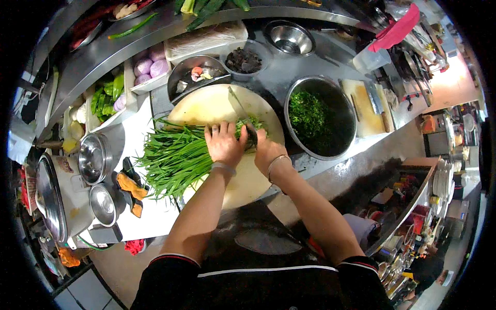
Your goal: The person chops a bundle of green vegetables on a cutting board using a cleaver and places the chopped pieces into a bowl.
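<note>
A large bunch of long green leaves, apparently garlic chives (pixel 178 153), lies across a round pale chopping board (pixel 240 190). My left hand (pixel 224 141) holds the bunch down near its right end, fingers pointing away from me. My right hand (pixel 268 150) grips a kitchen knife (pixel 235 99), whose dark blade stands close beside my left fingers and thumb. Some cut green bits (pixel 255 121) lie on the board around the blade. The handle is hidden in my right fist. To the right of the board, a deep metal pot (pixel 341 112) contains finely chopped greens (pixel 308 112).
Beyond the board are a metal tray with scraps (pixel 182 73), a bowl of dark pieces (pixel 244 61) and a metal bowl (pixel 290 38). A second knife (pixel 373 97) rests on a small board (pixel 358 87) at right. Steel bowls (pixel 93 159) and a rice cooker (pixel 69 193) stand left.
</note>
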`<control>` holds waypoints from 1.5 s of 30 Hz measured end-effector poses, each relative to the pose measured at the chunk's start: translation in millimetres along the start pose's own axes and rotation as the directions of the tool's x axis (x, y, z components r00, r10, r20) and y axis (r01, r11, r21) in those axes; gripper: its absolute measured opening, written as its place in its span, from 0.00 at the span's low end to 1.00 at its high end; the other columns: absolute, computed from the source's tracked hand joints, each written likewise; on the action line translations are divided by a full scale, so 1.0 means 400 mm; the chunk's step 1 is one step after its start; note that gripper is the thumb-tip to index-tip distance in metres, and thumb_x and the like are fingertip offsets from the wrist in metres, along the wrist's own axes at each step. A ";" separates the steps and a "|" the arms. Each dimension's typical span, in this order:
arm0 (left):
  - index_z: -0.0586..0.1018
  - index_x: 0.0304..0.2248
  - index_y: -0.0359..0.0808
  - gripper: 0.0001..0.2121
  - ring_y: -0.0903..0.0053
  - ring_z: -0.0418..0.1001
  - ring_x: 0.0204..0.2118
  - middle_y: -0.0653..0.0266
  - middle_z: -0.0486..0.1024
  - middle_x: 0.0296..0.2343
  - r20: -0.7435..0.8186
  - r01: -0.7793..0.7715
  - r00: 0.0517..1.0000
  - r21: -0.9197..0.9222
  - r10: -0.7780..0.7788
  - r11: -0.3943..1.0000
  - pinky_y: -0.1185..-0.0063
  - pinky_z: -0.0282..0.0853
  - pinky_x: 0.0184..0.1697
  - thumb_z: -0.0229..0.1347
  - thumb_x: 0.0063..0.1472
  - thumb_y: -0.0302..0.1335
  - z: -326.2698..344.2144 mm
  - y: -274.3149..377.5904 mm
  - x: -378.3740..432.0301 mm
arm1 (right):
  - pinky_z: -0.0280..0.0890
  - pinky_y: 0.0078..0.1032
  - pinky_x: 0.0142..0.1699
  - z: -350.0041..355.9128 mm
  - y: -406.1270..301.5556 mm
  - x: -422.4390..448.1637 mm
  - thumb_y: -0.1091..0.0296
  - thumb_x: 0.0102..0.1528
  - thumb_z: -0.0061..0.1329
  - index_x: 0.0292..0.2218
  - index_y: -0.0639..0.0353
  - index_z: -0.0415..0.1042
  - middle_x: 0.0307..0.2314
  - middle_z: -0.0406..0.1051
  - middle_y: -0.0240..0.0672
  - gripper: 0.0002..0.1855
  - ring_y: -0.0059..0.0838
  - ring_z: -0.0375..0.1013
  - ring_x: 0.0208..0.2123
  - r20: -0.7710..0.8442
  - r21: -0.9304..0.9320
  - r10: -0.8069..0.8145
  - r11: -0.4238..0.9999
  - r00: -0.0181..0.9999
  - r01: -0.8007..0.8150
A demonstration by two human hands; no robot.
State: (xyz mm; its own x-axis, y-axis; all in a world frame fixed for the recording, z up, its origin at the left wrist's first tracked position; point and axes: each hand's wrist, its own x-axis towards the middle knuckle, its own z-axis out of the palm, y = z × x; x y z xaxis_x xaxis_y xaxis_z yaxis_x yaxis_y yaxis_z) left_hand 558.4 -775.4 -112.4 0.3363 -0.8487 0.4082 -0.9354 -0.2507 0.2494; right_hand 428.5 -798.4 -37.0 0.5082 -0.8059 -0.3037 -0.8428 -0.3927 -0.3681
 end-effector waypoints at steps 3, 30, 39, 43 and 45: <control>0.74 0.33 0.37 0.13 0.63 0.69 0.39 0.60 0.71 0.33 -0.014 0.003 1.000 -0.004 -0.003 1.000 0.60 0.57 0.51 0.48 0.57 0.38 0.001 -0.001 -0.001 | 0.65 0.41 0.39 0.007 0.016 -0.005 0.77 0.48 0.39 0.40 0.62 0.56 0.29 0.71 0.50 0.15 0.51 0.72 0.32 -0.016 0.005 0.019 1.000 1.000 -0.019; 0.71 0.32 0.36 0.10 0.64 0.67 0.39 0.59 0.69 0.31 0.089 0.021 0.996 0.026 -0.023 0.999 0.62 0.57 0.50 0.44 0.59 0.34 0.007 -0.004 -0.010 | 0.66 0.42 0.38 0.010 -0.024 -0.022 0.77 0.49 0.37 0.40 0.63 0.56 0.28 0.71 0.53 0.15 0.52 0.72 0.32 0.007 0.004 -0.040 0.999 0.999 0.040; 0.69 0.31 0.36 0.08 0.64 0.68 0.37 0.58 0.69 0.28 -0.042 0.042 0.998 0.044 -0.041 0.998 0.65 0.56 0.51 0.44 0.60 0.32 0.038 -0.027 -0.023 | 0.64 0.44 0.36 -0.030 -0.032 -0.111 0.76 0.51 0.37 0.41 0.62 0.55 0.26 0.71 0.54 0.14 0.55 0.71 0.30 -0.027 0.015 -0.005 1.000 1.000 0.006; 0.70 0.32 0.36 0.08 0.64 0.69 0.36 0.59 0.70 0.29 0.010 0.028 1.000 0.052 -0.029 0.998 0.64 0.57 0.50 0.45 0.59 0.32 0.026 -0.025 -0.024 | 0.66 0.41 0.38 -0.025 -0.058 -0.099 0.78 0.48 0.39 0.43 0.62 0.55 0.28 0.71 0.52 0.18 0.52 0.72 0.31 0.030 -0.054 -0.025 0.998 0.999 0.027; 0.70 0.31 0.36 0.08 0.64 0.69 0.36 0.59 0.70 0.29 0.021 0.015 1.000 0.039 -0.016 0.999 0.64 0.57 0.50 0.45 0.59 0.32 0.016 -0.014 -0.016 | 0.65 0.43 0.38 0.008 -0.049 -0.033 0.77 0.49 0.38 0.41 0.62 0.55 0.28 0.71 0.53 0.16 0.53 0.72 0.31 0.015 -0.020 -0.038 0.999 0.999 0.038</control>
State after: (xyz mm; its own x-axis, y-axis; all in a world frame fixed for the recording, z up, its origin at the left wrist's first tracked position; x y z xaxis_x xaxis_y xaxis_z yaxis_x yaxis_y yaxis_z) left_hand 560.7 -771.5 -121.8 0.3487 -0.8543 0.3854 -0.9338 -0.2813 0.2213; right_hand 438.8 -778.6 -28.4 0.5426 -0.7834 -0.3031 -0.8260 -0.4320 -0.3620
